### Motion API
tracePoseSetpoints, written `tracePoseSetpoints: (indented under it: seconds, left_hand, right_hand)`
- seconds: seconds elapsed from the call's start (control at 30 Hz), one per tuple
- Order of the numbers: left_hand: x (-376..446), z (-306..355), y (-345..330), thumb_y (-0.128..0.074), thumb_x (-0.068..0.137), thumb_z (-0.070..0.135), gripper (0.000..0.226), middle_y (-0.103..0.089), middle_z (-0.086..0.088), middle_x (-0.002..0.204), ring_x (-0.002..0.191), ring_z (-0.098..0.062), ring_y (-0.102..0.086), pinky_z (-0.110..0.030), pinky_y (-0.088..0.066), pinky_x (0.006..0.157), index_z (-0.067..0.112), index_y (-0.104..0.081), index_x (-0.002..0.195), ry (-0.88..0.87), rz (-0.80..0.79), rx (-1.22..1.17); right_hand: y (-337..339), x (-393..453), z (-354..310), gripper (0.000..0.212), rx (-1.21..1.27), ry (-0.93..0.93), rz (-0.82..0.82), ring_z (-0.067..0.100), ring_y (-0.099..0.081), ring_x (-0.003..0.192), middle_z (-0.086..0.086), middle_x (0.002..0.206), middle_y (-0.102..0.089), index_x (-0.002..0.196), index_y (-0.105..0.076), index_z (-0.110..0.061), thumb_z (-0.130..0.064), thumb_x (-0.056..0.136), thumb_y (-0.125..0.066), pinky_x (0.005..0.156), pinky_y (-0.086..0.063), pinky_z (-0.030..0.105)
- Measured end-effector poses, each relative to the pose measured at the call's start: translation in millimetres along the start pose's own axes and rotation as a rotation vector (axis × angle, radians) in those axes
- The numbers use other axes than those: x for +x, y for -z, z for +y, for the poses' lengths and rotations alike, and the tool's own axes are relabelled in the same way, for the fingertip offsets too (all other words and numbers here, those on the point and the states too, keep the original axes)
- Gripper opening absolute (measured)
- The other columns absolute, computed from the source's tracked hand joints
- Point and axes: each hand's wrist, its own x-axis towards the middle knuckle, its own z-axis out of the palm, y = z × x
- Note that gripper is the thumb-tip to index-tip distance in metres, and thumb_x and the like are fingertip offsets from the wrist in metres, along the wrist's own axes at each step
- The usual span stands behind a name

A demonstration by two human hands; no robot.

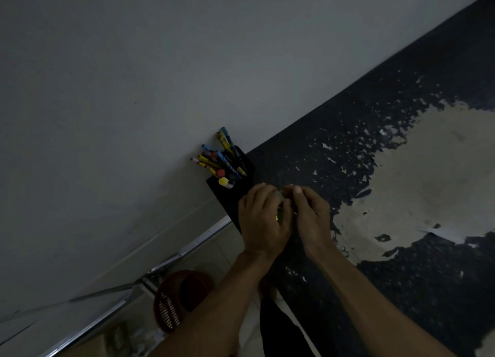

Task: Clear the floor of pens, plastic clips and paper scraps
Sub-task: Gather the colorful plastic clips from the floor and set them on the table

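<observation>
Gripping: my left hand (261,217) and right hand (308,214) meet over the table edge, fingers of both curled round a small yellow-green object (278,215); only a bright sliver shows between my palms, so I cannot tell whether it is a pen or a clip.
Table surface: dark, worn tabletop (401,289), its black coating flaked away in ragged patches to a pale matt underlayer.
Pen holder: black rectangular holder (227,196) at the table's corner against the wall, just beside my left hand, packed with coloured pens and pencils (222,161), slim and patterned, some with round caps.
Wall: plain grey wall (107,88), smooth.
Below the table: red plastic mesh basket (176,300), round, part hidden by my left forearm; shiny metal frame bars (112,295) beside it.
Floor: pale tiled floor (219,252), dim; small litter on it too murky to make out.
</observation>
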Motion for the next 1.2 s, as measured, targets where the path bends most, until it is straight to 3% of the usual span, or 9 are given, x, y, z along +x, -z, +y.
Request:
tracePoseSetpoints:
  seconds: [0.23, 0.4, 0.5, 0.6, 0.7, 0.8, 1.0, 1.13, 1.2]
  left_hand:
    - [5, 10, 10, -0.041, 0.095, 0.041, 0.030, -0.060, -0.001, 0.099, 0.096, -0.019, -0.054, -0.037, -0.045, 0.082, 0.015, -0.057, 0.097, 0.096, -0.096, -0.010]
    - [8, 16, 15, -0.020, 0.094, 0.061, 0.064, -0.051, -0.010, 0.133, 0.122, -0.028, -0.044, -0.047, -0.038, 0.097, 0.014, -0.052, 0.124, 0.141, -0.303, 0.220]
    - [9, 15, 25, -0.009, 0.093, 0.063, 0.074, -0.033, -0.012, 0.151, 0.138, -0.031, -0.029, -0.054, -0.026, 0.109, 0.015, -0.038, 0.142, 0.115, -0.429, 0.227]
    - [11, 10, 37, -0.021, 0.095, 0.052, 0.063, -0.026, -0.005, 0.155, 0.141, -0.020, -0.024, -0.044, -0.022, 0.113, 0.019, -0.025, 0.149, 0.107, -0.428, -0.078]
    - [7, 4, 50, -0.038, 0.093, 0.031, 0.055, -0.039, -0.003, 0.146, 0.130, -0.008, -0.035, -0.031, -0.033, 0.108, 0.015, -0.034, 0.145, 0.203, -0.269, -0.307]
    - [-4, -4, 58, -0.047, 0.090, 0.025, 0.057, -0.040, -0.001, 0.145, 0.127, -0.001, -0.032, -0.018, -0.030, 0.103, 0.015, -0.035, 0.145, 0.324, -0.233, -0.319]
    - [-20, -12, 52, -0.048, 0.090, 0.036, 0.055, -0.046, -0.003, 0.139, 0.126, -0.015, -0.045, -0.026, -0.041, 0.101, 0.014, -0.041, 0.140, 0.393, -0.379, -0.332]
    - [-19, -6, 53, -0.049, 0.098, 0.027, 0.052, -0.038, -0.004, 0.148, 0.135, -0.018, -0.037, -0.024, -0.031, 0.107, 0.014, -0.034, 0.146, 0.417, -0.381, -0.296]
    - [-17, -3, 59, -0.046, 0.100, 0.029, 0.054, -0.031, 0.000, 0.153, 0.139, -0.015, -0.029, -0.020, -0.023, 0.108, 0.018, -0.029, 0.149, 0.452, -0.371, -0.285]
  right_hand:
    - [1, 0, 0, 0.027, -0.031, 0.007, -0.013, 0.012, -0.066, 0.093, 0.007, 0.098, -0.070, 0.102, -0.070, -0.007, -0.013, 0.102, -0.043, 0.076, -0.054, 0.020]
    - [3, -2, -5, 0.043, 0.042, -0.039, -0.072, 0.006, -0.066, 0.095, -0.003, 0.100, -0.071, 0.100, -0.070, -0.014, -0.024, 0.106, -0.029, 0.083, -0.051, 0.017]
    - [8, -1, -5, 0.045, 0.051, -0.069, -0.127, 0.011, -0.064, 0.105, 0.000, 0.110, -0.070, 0.110, -0.069, -0.011, -0.030, 0.106, -0.028, 0.092, -0.050, 0.024]
    - [13, -1, -8, 0.029, 0.024, -0.080, -0.192, 0.014, -0.061, 0.110, 0.001, 0.115, -0.067, 0.117, -0.065, -0.012, -0.017, 0.102, -0.041, 0.091, -0.050, 0.027]
    - [16, 0, -10, 0.035, -0.188, 0.018, -0.290, 0.001, -0.058, 0.110, -0.010, 0.118, -0.063, 0.124, -0.060, -0.020, -0.008, 0.091, -0.060, 0.093, -0.050, 0.023]
    - [14, -3, -7, 0.049, -0.368, 0.128, -0.350, -0.010, -0.057, 0.104, -0.016, 0.116, -0.061, 0.127, -0.057, -0.024, -0.014, 0.082, -0.074, 0.084, -0.047, 0.008]
    - [11, -7, -1, 0.041, -0.372, 0.167, -0.300, 0.005, -0.065, 0.099, -0.006, 0.109, -0.069, 0.117, -0.066, -0.017, -0.008, 0.078, -0.077, 0.087, -0.056, 0.030]
    - [8, -7, -7, 0.042, -0.402, 0.108, -0.303, 0.004, -0.063, 0.100, -0.006, 0.110, -0.067, 0.119, -0.064, -0.018, -0.007, 0.079, -0.074, 0.091, -0.055, 0.032]
    - [7, -10, -11, 0.043, -0.422, 0.097, -0.294, 0.005, -0.061, 0.102, -0.005, 0.115, -0.065, 0.124, -0.062, -0.018, -0.019, 0.083, -0.074, 0.090, -0.053, 0.026]
